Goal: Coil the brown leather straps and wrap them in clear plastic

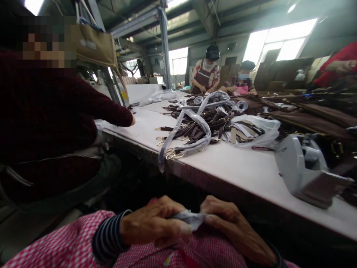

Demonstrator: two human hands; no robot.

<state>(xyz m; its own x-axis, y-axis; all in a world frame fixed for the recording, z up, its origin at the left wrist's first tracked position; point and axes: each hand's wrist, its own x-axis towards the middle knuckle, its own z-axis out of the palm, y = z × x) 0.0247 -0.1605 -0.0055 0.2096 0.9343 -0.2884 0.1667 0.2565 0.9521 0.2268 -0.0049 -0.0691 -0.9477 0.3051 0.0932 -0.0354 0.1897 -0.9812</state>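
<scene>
Low in the view, close to the body, my left hand and my right hand both grip a small plastic-wrapped piece, greyish and crumpled, stretched between them. The thumb of each hand presses on it; its ends are hidden in the fingers. Beyond the hands, a pile of dark straps with gold clips lies on the pale table. A long plastic-wrapped strap loops over the pile, and one end hangs over the table's near edge.
A white tape dispenser stands at the right. Beside the pile lies a clear bag of strips. A person in dark red sits close on the left, one arm on the table. Two people work at the far side; a red sleeve shows far right.
</scene>
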